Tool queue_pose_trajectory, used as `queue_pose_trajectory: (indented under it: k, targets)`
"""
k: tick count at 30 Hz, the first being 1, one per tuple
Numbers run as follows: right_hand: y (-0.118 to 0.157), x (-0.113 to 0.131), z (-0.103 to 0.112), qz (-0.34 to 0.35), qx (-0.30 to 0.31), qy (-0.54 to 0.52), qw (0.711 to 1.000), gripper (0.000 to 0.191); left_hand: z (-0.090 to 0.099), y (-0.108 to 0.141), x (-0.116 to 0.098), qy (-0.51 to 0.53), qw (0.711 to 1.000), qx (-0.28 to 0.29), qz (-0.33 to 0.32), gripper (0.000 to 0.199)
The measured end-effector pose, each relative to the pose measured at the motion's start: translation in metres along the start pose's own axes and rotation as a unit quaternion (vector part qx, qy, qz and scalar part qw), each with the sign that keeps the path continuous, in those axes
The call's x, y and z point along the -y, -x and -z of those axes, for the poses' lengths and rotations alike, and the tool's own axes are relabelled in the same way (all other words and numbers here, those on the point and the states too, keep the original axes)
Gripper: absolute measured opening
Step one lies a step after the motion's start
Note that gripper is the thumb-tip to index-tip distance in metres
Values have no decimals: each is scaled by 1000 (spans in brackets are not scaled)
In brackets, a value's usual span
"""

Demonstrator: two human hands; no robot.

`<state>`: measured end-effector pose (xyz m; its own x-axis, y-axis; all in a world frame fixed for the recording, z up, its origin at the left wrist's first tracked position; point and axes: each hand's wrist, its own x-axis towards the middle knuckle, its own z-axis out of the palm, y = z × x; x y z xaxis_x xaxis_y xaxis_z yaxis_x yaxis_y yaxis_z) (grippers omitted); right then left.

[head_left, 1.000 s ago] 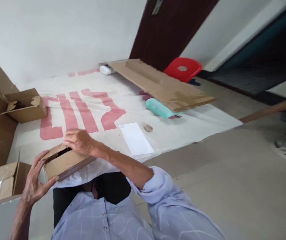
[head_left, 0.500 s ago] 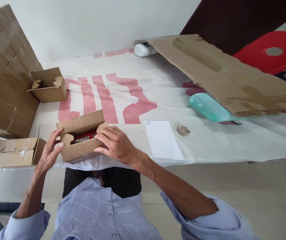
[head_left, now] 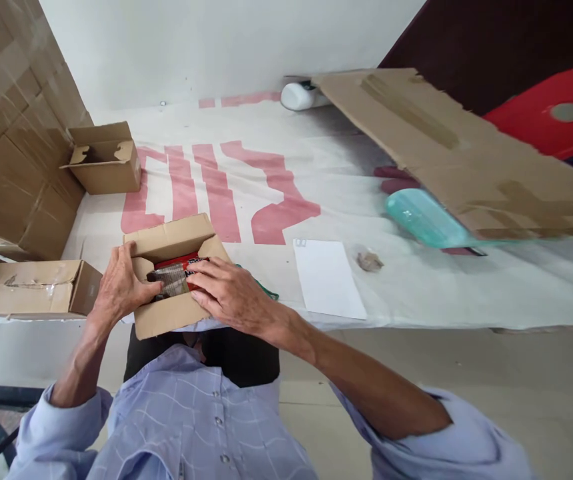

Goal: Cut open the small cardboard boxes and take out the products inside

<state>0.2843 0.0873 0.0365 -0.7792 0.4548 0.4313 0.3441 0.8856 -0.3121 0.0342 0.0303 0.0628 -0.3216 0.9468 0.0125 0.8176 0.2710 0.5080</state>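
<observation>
A small cardboard box (head_left: 171, 323) stands at the table's front edge with its flaps open. Inside is a red packet with dark lettering and a clear, shiny part (head_left: 171, 279). My left hand (head_left: 125, 287) grips the box's left side, the thumb reaching in over the opening. From the right, my right hand (head_left: 233, 293) reaches into the box, its bent fingers on the red packet and covering part of it. A thin green strip (head_left: 267, 291) shows behind my right wrist; what it belongs to is hidden.
Another open box (head_left: 109, 175) stands at the back left, near a tall taped carton (head_left: 21, 133). A closed box (head_left: 31, 288) lies at the left front. To the right are white paper (head_left: 327, 279), a crumpled brown scrap (head_left: 369, 261), a turquoise bottle-like object (head_left: 426, 219) and a cardboard sheet (head_left: 466, 153).
The box's front flap has folded out toward me, showing more of the packet. My left thumb has moved inside, and my right fingers have shifted from the right flap onto the packet.
</observation>
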Motion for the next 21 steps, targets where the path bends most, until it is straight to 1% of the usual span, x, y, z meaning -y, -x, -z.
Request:
queue_pose_trajectory:
  k: [2, 4, 5, 7, 9, 10, 11, 13, 15, 16, 17, 18, 21]
  targets:
    - [-11, -2, 5, -27, 55, 38, 997, 12, 2, 0, 4, 42, 999, -7, -4, 90]
    - [-18, -1, 12, -49, 71, 86, 993, 15, 6, -1, 16, 142, 990, 2, -14, 84]
    - [-19, -2, 15, -56, 66, 110, 990, 17, 8, -1, 24, 208, 978, 11, -17, 80]
    - [-18, -7, 20, -62, 49, 147, 986, 18, 9, -1, 43, 333, 942, 29, -12, 75]
    - [-14, -16, 21, -64, 37, 158, 985, 20, 6, 2, 61, 408, 912, 34, 0, 76]
    - [-11, -22, 20, -59, 37, 155, 985, 22, 4, 5, 67, 421, 906, 33, 2, 78]
    - [-9, -27, 18, -51, 39, 152, 986, 23, 1, 9, 72, 420, 907, 35, -1, 79]
    - [-9, -35, 10, -34, 56, 163, 985, 24, -4, 18, 74, 389, 920, 35, -27, 73]
    - [-15, -35, 1, -28, 105, 188, 976, 23, -7, 26, 69, 344, 937, 21, -60, 59]
    - [-21, -33, -4, -31, 134, 199, 970, 24, -7, 29, 64, 321, 945, 9, -68, 56]
    - [-27, -29, -8, -36, 161, 205, 965, 26, -8, 31, 58, 297, 952, -3, -68, 57]
    - [-33, -25, -11, -39, 179, 209, 961, 28, -8, 32, 52, 274, 960, -12, -61, 64]
    - [-46, -12, -14, -29, 196, 220, 955, 40, -11, 29, 35, 219, 975, -5, -41, 93]
